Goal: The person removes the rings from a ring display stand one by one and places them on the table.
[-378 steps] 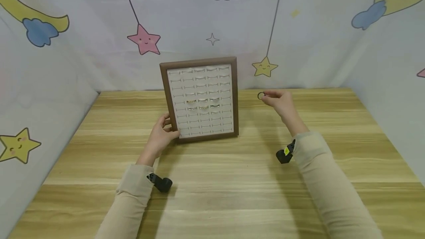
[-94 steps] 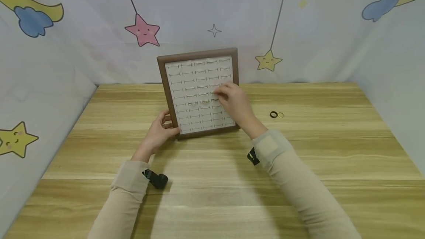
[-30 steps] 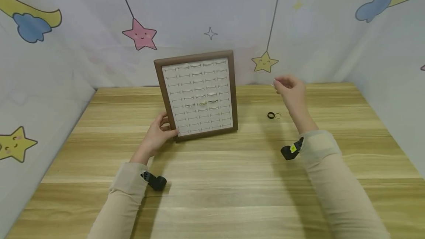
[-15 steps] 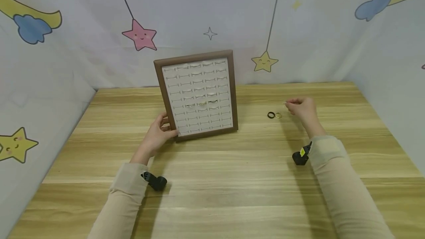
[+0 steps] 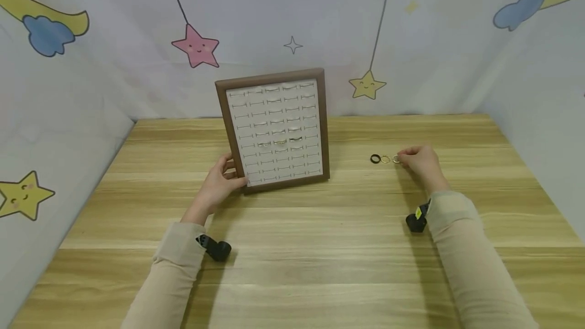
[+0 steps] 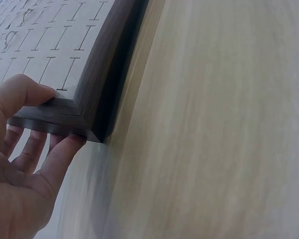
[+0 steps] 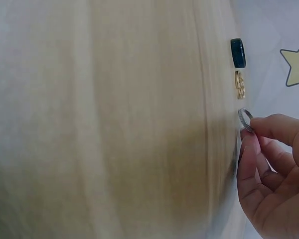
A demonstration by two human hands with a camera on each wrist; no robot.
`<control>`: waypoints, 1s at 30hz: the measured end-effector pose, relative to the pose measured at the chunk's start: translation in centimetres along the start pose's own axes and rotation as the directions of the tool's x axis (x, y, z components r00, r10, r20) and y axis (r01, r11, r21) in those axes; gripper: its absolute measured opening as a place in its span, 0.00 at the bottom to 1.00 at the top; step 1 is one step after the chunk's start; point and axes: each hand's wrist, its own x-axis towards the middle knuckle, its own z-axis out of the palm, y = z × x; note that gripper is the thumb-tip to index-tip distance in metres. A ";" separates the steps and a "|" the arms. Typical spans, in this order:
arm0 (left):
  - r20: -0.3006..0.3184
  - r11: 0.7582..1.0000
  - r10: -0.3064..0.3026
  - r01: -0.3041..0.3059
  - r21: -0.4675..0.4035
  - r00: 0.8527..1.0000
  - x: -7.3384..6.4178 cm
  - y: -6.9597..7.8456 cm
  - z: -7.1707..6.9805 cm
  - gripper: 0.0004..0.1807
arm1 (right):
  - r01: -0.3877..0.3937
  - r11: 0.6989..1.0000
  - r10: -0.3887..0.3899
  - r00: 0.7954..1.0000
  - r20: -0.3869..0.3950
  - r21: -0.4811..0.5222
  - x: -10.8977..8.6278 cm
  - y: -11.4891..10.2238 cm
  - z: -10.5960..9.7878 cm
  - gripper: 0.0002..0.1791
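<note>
My left hand (image 5: 218, 187) grips the lower left corner of a brown-framed ring display board (image 5: 269, 78), thumb on the front and fingers behind. The board stands tilted back on the table. Across its white slotted face sit a silver ring (image 5: 264, 144), a gold ring (image 5: 280, 142) and a dark ring (image 5: 296, 139) in one row. Over to the right, my right hand (image 5: 422, 164) pinches a silver ring (image 7: 241, 118) between thumb and fingertips, right at the tabletop. Beside it lie a chain-like gold ring (image 7: 240, 85) and a wide black ring (image 7: 238, 53), all in line.
The wood-grain table (image 5: 292, 268) reaches back to a pale cloth wall (image 5: 256, 24) printed with stars and moons. Side walls of the same cloth flank it. A small black camera sits on each sleeve cuff.
The black ring, first in my right hand, and then a gold ring came onto the table. My right hand has since carried a silver ring from the board down beside them. The left hand stays put.
</note>
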 end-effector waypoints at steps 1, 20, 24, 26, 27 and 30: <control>0.000 1.000 0.000 0.000 0.000 1.000 0.0 0.0 0.0 0.44 | 0.000 1.000 0.000 1.000 -0.005 -0.009 0.1 0.1 0.0 0.20; -0.003 1.000 -0.007 0.007 -0.007 1.000 0.1 0.0 0.0 0.45 | -0.001 0.994 -0.003 0.999 -0.035 -0.105 0.1 -0.1 0.0 0.19; -0.002 1.000 -0.008 0.007 -0.010 1.000 0.0 0.1 0.0 0.46 | -0.005 0.995 0.001 0.999 -0.041 -0.103 0.0 0.0 -0.1 0.19; -0.002 1.000 -0.007 0.007 -0.009 1.000 0.0 0.1 0.0 0.45 | -0.014 0.996 0.011 0.999 -0.038 -0.089 0.0 0.1 -0.2 0.19; -0.003 1.000 -0.007 0.007 -0.010 1.000 0.0 0.1 0.0 0.45 | -0.017 0.996 0.014 0.999 -0.042 -0.082 0.0 0.1 -0.3 0.19; -0.006 1.000 -0.007 0.007 -0.010 1.000 0.1 0.0 0.0 0.45 | -0.018 0.998 0.014 0.998 -0.060 -0.064 0.0 0.0 -0.2 0.19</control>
